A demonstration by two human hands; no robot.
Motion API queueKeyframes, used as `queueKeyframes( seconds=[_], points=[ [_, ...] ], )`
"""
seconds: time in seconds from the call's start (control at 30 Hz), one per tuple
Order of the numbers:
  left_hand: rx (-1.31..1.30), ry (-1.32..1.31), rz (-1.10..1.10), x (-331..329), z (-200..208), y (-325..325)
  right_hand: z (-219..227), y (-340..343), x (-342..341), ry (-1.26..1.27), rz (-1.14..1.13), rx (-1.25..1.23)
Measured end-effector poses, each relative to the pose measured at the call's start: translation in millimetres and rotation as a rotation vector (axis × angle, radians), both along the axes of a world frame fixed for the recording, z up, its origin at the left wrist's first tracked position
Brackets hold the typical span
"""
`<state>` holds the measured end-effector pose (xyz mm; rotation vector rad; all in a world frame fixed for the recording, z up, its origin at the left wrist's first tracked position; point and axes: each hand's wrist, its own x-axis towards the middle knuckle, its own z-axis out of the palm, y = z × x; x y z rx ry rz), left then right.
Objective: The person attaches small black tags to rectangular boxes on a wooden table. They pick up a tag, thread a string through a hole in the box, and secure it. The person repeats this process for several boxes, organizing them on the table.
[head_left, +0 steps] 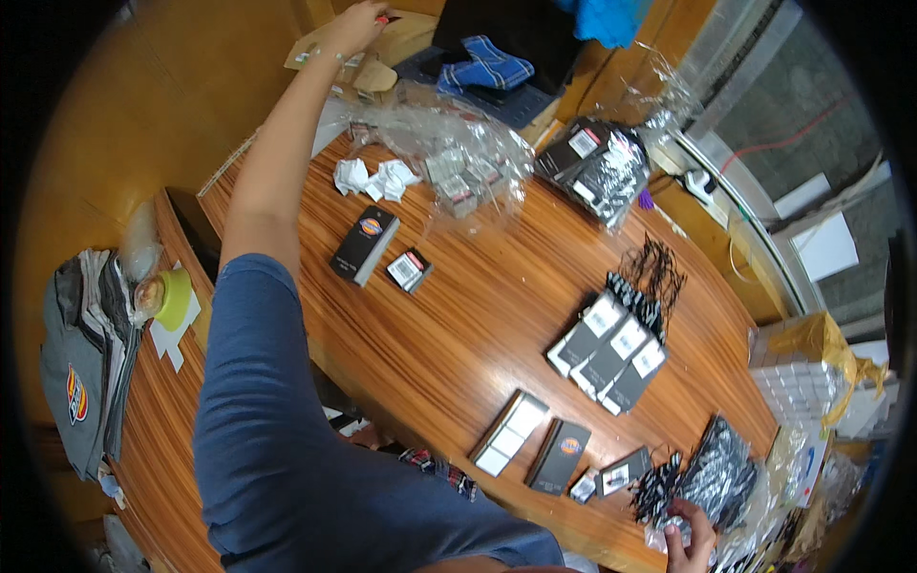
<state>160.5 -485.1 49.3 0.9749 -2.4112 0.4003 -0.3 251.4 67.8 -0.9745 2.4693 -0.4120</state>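
Note:
My left arm reaches far forward, and my left hand is at an opened cardboard box. Its fingers are closed round something with a small red spot, too hidden to make out. At the lower right my right hand has its fingers bent and apart, holding nothing that shows. It is beside a bundle of black cords and a clear bag of black tags. Left of these lie a small black-and-white tag, a stack of black hang tags and a stack with white label faces.
Three labelled stacks of corded tags lie mid-table. Farther back are another black tag stack, crumpled paper, clear bags and a laptop with blue plaid cloth on it. Folded grey clothes lie at left.

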Motion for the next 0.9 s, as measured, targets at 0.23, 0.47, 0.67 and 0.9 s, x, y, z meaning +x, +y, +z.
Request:
queueKeyframes(
  seconds=[0.23,0.47,0.67,0.9],
  points=[
    [0.356,0.434,0.579,73,-59,-76,-17,-1,-19,0.0,-0.101,0.041],
    [1.204,1.717,-0.465,72,-28,-119,-7,-51,-16,-0.114,-0.143,-0.011],
    [0.862,1.346,0.097,5,-61,-113,2,-65,-7,-0.087,-0.174,0.016],
    [0.464,0.613,0.424,-16,-83,-156,4,-54,2,0.025,-0.29,0.075]
  ],
)
